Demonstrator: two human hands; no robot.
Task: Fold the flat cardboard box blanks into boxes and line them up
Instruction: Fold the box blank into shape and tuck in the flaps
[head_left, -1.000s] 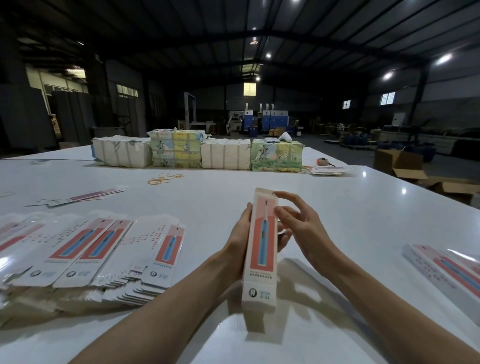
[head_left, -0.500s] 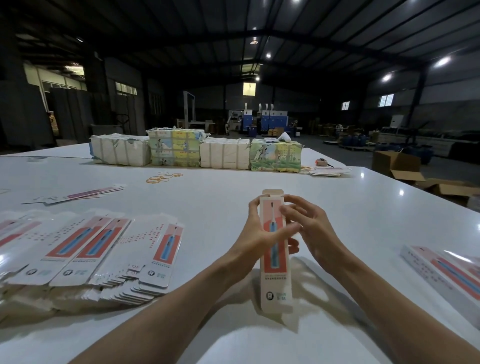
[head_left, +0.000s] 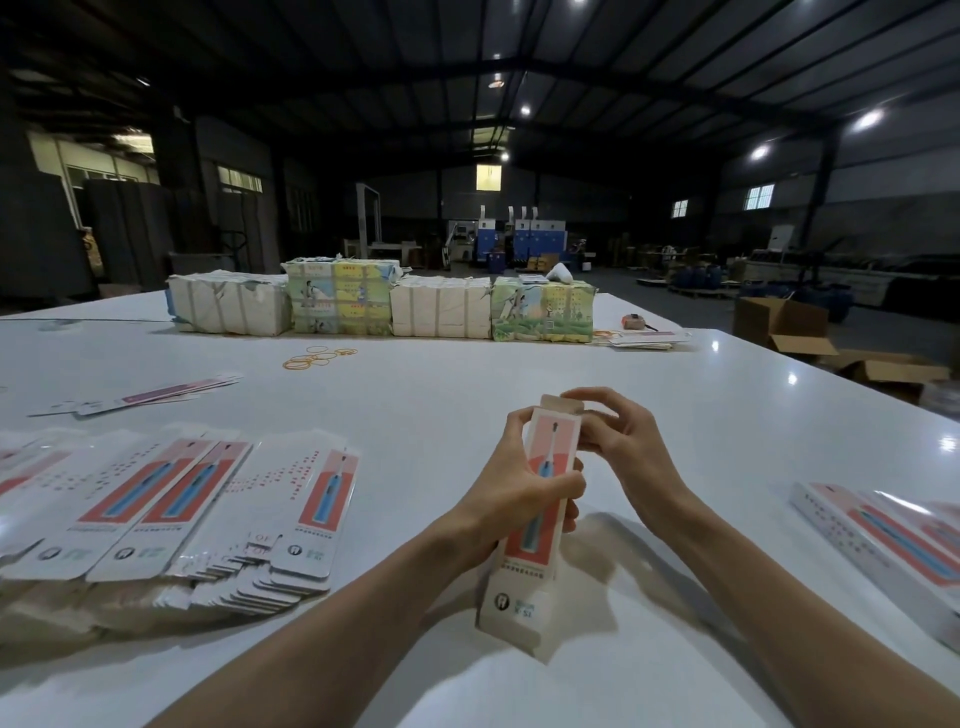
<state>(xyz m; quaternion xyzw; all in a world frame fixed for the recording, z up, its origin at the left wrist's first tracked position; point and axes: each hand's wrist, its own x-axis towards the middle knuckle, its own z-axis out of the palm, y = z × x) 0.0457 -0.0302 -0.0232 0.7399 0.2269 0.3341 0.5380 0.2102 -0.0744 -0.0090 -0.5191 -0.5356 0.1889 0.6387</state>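
Our left hand (head_left: 509, 493) grips the box (head_left: 522, 582) and our right hand (head_left: 623, 441) pinches its top flap (head_left: 551, 401); squeezing too hard could crease it.

**A:** What lettering is legible on the box (head_left: 524, 571)?

**B:** Near its lower end stands a round emblem (head_left: 502, 601) with a tooth outline. Beside it is a short code, apparently "X-S1", though blurred. The line of fine print under the red panel is too small to read.

**A:** And on the flat blanks (head_left: 171, 509) on the bench (head_left: 467, 374)?

**B:** The same emblem and a greenish mark recur at their near ends, unreadable. One exposed flap bears characters resembling "10"; uncertain.

**A:** The wrapped bundles (head_left: 337, 296) at the far edge?

**B:** Printed pictures only; no word can be read.
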